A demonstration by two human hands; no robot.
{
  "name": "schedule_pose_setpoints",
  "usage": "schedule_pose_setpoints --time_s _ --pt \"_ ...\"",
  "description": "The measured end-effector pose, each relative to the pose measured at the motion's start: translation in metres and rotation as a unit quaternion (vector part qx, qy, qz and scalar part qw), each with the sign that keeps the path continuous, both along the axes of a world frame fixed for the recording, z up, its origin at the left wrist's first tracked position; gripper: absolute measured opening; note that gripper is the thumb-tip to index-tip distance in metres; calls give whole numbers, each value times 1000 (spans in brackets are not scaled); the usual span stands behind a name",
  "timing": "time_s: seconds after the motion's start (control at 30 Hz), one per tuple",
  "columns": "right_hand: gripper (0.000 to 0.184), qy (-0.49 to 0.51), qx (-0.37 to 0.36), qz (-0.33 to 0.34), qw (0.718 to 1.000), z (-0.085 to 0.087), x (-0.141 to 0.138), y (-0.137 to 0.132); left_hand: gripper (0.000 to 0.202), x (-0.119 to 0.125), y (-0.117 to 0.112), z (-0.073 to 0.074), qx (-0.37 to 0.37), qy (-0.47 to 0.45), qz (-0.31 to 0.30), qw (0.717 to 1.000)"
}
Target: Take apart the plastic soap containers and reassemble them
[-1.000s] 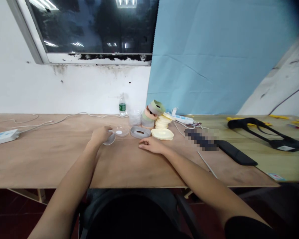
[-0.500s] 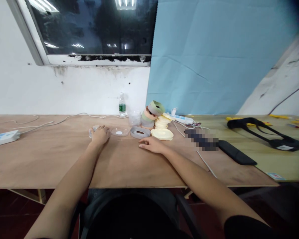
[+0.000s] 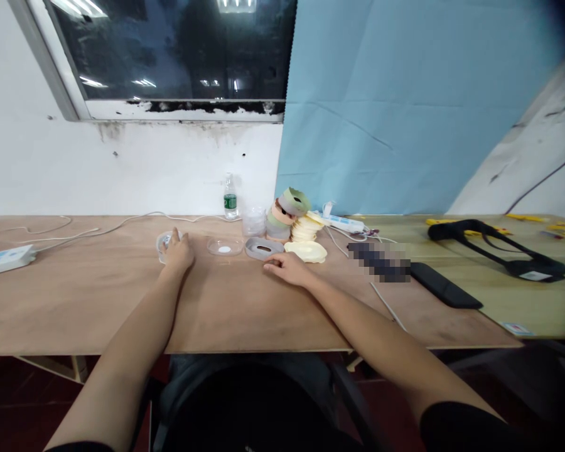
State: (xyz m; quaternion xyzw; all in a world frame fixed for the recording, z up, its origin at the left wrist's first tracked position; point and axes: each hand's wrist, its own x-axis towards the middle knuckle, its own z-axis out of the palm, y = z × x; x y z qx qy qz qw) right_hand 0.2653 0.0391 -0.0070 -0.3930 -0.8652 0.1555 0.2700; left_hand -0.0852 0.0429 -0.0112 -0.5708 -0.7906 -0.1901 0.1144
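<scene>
My left hand (image 3: 179, 252) is at a small clear plastic dish (image 3: 161, 243) with something pale in it. Its fingers rest on the dish's right side and cover part of it. To the right lies a clear shallow oval dish (image 3: 225, 248) with a white round spot. A grey oval ring-shaped piece with a slot (image 3: 258, 252) sits beside that. My right hand (image 3: 287, 269) lies on the table with its fingers loosely stretched out, just in front of the grey piece and a pale yellow dish (image 3: 306, 252). It holds nothing.
Behind stand clear cups (image 3: 253, 221), a leaning stack of green, orange and grey pieces (image 3: 282, 216), stacked yellow dishes (image 3: 305, 230) and a water bottle (image 3: 230, 199). Power strips (image 3: 8, 259) and cables lie about. At the right are a black slab (image 3: 445, 287) and a black frame (image 3: 537, 271).
My left hand and the small clear dish have shifted a little to the left. More of the dish shows now. My right hand has hardly moved.
</scene>
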Motion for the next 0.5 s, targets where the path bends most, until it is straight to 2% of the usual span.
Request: schedule_pose_setpoints --time_s 0.17,0.33,0.5 --pt "23 32 68 -83 994 5 0 3 42 -10 2 -1 25 2 36 999" --pt "21 8 153 -167 974 9 14 15 44 -19 2 -1 37 -24 57 997" --pt "27 -69 147 -214 963 5 31 27 41 -24 3 -2 51 -35 61 996"
